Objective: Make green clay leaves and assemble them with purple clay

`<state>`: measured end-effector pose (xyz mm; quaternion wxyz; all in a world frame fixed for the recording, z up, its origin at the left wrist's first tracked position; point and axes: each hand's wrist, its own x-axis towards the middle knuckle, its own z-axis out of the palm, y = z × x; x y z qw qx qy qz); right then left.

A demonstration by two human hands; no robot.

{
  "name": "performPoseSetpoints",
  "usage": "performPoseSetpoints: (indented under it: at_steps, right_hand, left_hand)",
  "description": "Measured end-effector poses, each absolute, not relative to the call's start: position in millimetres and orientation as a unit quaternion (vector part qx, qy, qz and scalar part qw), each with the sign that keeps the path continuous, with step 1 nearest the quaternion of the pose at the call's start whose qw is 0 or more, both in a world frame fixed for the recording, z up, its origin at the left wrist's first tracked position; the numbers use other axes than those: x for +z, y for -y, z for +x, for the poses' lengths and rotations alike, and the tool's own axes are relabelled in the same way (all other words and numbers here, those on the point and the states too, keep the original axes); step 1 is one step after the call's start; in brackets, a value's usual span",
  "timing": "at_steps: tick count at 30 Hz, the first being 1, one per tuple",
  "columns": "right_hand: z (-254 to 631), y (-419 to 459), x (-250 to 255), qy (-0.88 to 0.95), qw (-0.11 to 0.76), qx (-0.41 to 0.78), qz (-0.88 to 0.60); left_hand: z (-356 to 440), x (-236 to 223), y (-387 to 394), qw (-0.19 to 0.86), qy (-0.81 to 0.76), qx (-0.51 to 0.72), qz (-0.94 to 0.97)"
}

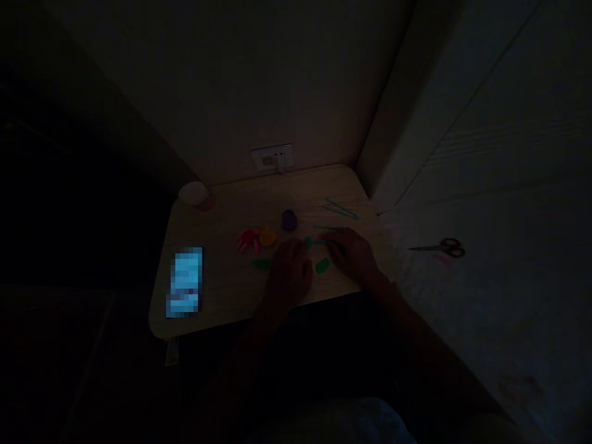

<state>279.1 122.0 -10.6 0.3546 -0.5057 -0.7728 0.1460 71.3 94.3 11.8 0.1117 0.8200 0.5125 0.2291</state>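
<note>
In dim light, my left hand (289,271) is curled over the small table, its fingertips at a small green clay piece (307,242). My right hand (349,253) pinches a thin blue stick (318,242) whose end points at that green piece. Between my hands lies a green clay lump (322,266). A longer green clay strip (262,264) is partly hidden by my left hand. Just beyond it are a red-and-pink clay shape with several prongs (248,239), an orange clay piece (267,236) and a purple clay lump (289,220).
Thin blue sticks (341,209) lie at the table's back right. A lit phone (185,282) rests at the left, a round pale container (193,193) at the back left corner. Scissors (437,248) lie on the pale surface to the right. A wall socket (272,158) is behind the table (222,296).
</note>
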Motion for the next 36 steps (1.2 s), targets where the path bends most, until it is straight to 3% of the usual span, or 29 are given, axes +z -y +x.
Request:
performPoseSetpoints:
  at_steps: [7, 19, 28, 36]
  right_hand:
    - [280, -123, -10, 0.773, 0.354, 0.155, -0.503]
    - [267, -128, -6, 0.768, 0.344, 0.152, -0.518]
    - [260, -123, -8, 0.781, 0.283, 0.120, -0.544]
    - [261, -122, -10, 0.784, 0.307, 0.130, -0.524]
  left_hand:
    - [70, 12, -93, 0.087, -0.524, 0.246, 0.811]
    - [48, 4, -90, 0.099, -0.461, 0.132, 0.872]
    - [47, 3, -89, 0.106, -0.467, 0.121, 0.869]
    - [47, 5, -87, 0.102, -0.470, 0.115, 0.869]
